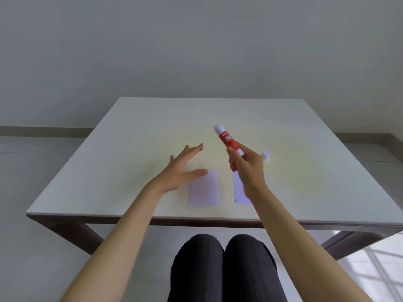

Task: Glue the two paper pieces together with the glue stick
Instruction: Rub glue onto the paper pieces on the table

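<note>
My right grip (244, 168) is wrapped around the lower end of the glue stick (226, 139), which tilts up and away to the left, and my left grip (181, 171) is spread loose, holding nothing. Below them I see the pale worktop (130, 138). On it lie two lilac paper pieces: the left piece (204, 189) just under my thumb, the right piece (239, 192) partly behind my wrist. The white cap (265, 155) stands just beyond my right grip.

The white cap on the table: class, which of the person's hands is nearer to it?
Right. The right hand, holding the glue stick, is just beside the cap; the left hand hovers far across, over the left paper.
</note>
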### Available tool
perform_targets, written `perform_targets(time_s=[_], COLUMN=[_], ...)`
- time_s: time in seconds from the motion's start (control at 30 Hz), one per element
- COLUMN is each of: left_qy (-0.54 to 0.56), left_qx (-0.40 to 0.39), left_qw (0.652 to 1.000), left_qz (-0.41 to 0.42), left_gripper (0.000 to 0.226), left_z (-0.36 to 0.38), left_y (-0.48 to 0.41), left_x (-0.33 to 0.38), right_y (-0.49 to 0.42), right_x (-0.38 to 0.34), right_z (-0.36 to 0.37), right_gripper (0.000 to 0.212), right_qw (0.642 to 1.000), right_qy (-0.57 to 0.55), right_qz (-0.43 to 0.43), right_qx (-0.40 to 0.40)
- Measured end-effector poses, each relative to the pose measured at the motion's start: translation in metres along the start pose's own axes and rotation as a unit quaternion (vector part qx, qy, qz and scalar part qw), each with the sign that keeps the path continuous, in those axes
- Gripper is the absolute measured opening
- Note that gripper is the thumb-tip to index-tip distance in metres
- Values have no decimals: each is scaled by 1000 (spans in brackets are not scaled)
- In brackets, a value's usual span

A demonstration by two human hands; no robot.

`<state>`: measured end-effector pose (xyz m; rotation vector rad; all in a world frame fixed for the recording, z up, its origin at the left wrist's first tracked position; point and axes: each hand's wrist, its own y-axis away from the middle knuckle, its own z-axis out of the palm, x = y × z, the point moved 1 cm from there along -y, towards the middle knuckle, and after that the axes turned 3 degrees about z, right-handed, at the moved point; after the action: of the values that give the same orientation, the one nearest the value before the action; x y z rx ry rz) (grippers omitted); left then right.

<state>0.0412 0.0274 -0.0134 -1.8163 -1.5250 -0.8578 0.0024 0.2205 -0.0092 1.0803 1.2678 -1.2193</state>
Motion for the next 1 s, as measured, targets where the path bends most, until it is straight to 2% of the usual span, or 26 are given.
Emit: perform_targets(time_s=[0.1,0.27,0.53,0.77,0.83,0.93,1.0], left_qy=[-162,-243,-226,-215,-219,-229,-234], left_qx=[-91,-119,-102,-100,-100,-102,-100], left_qw=[982,963,969,971,971,968,967], left_qz=[-24,-4,-2,-16,-17,-21,-26], left_gripper=[81,88,94,93,92,90,90], left_z=[-9,6,12,13,13,12,12], left_y=[14,15,11,10,10,11,11], left_x=[-35,-49,-59,-60,-60,-59,-58], right_y=[4,17,22,44,36,23,24], right_x=[10,23,27,33,32,30,29], right_z=[-6,15,23,15,11,3,1], right_gripper=[29,20,26,24,25,28,26], right_qw=[993,970,935,927,928,935,938], right_qy=[120,239,348,336,340,343,336], right_qz=[-1,-38,-54,-76,-71,-50,-55], right_qx=[22,-24,-53,-147,-133,-67,-69])
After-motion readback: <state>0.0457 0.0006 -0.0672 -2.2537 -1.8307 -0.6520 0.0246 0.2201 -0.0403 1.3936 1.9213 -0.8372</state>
